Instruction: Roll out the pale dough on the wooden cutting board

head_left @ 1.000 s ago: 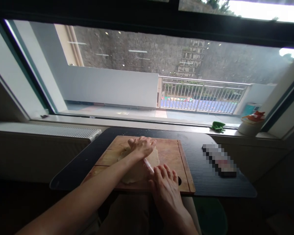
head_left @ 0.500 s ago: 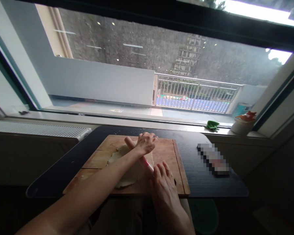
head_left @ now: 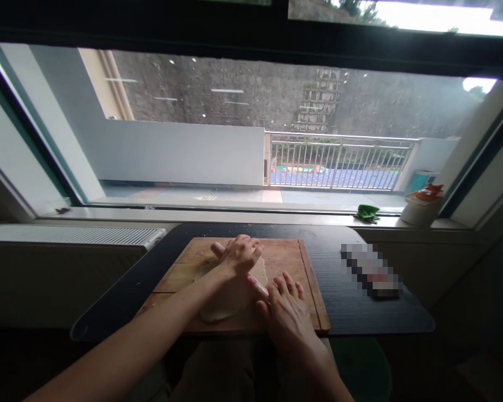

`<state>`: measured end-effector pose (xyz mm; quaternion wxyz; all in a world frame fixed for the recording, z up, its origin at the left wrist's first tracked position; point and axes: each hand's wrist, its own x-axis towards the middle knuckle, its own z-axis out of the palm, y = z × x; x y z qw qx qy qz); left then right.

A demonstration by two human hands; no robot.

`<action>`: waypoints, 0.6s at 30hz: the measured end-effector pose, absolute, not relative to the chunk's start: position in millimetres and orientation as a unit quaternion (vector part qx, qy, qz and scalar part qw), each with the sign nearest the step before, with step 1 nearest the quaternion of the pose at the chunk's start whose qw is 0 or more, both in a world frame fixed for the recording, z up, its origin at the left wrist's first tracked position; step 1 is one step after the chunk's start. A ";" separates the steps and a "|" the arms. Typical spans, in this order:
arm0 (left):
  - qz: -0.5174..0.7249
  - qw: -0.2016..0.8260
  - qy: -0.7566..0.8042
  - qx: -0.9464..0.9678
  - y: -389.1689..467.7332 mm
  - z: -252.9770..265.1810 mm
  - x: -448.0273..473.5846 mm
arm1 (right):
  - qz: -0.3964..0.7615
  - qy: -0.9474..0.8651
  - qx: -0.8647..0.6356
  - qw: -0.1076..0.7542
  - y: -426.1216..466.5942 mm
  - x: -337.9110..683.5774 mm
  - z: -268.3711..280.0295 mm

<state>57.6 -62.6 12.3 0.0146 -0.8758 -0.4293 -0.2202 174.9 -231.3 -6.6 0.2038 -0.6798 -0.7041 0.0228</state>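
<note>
A rolling pin (head_left: 256, 283) with pink marks lies slantwise across a sheet of pale rolled-out dough (head_left: 220, 307). Near its far end my left hand (head_left: 240, 254) is closed over the pin, the forearm crossing above the dough. My right hand (head_left: 287, 304) is on the near end, which runs in between the thumb and the slightly spread fingers. Both palms face down, and they hide parts of the pin. Beneath the dough is a wooden cutting board (head_left: 283, 254). My left arm covers some of the dough.
The board rests on a dark table (head_left: 322, 312) with rounded corners. A blurred-out flat object (head_left: 371, 271) lies at the right. Beyond stand a window sill (head_left: 276, 217), a green item (head_left: 367, 213) and a white container (head_left: 421, 211). A radiator (head_left: 109, 237) is at the left.
My left hand has shifted slightly left and my right hand slightly right, both still on the rolling pin. The whole view has tilted a little.
</note>
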 end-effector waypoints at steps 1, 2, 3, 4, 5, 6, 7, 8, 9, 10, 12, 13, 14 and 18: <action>-0.231 0.016 -0.436 -0.870 -55.4 11.8 66.7 | 0.024 -0.702 -0.684 0.196 -228.0 179.0 -4.7; -0.239 0.017 -0.440 -0.865 -48.3 10.6 75.6 | 0.021 -0.701 -0.687 0.192 -224.7 182.6 -3.4; -0.243 0.017 -0.443 -0.863 -41.7 9.0 83.9 | 0.016 -0.699 -0.689 0.189 -221.8 185.5 -2.8; -0.242 0.015 -0.445 -0.862 -36.1 7.2 91.4 | 0.010 -0.698 -0.691 0.187 -219.4 187.7 -2.9; -0.240 0.013 -0.447 -0.861 -31.8 5.7 97.7 | 0.003 -0.695 -0.694 0.186 -217.5 189.0 -3.6; -0.240 0.013 -0.447 -0.862 -29.0 4.7 102.6 | -0.003 -0.692 -0.698 0.184 -216.3 189.5 -4.8; -0.240 0.014 -0.445 -0.863 -27.8 4.4 105.9 | -0.011 -0.688 -0.702 0.184 -215.7 189.1 -6.5; -0.240 0.018 -0.439 -0.866 -28.0 4.9 107.6 | -0.018 -0.684 -0.705 0.185 -215.7 187.9 -8.6; -0.240 0.024 -0.434 -0.868 -29.6 6.1 107.6 | -0.024 -0.683 -0.706 0.187 -216.2 186.0 -11.0; -0.237 0.032 -0.433 -0.869 -32.4 7.7 105.7 | -0.030 -0.683 -0.705 0.190 -217.2 183.4 -13.6; -0.219 0.041 -0.450 -0.865 -40.6 11.1 96.6 | -0.043 -0.687 -0.698 0.198 -220.3 176.6 -19.3; -0.204 0.039 -0.468 -0.859 -45.7 12.0 89.2 | -0.051 -0.689 -0.694 0.202 -222.3 172.6 -22.2; -0.191 0.036 -0.481 -0.855 -51.1 12.1 80.2 | -0.058 -0.691 -0.691 0.205 -224.5 168.4 -25.0; -0.188 0.028 -0.445 -0.875 -73.7 2.5 35.1 | -0.073 -0.689 -0.688 0.216 -234.1 153.5 -32.0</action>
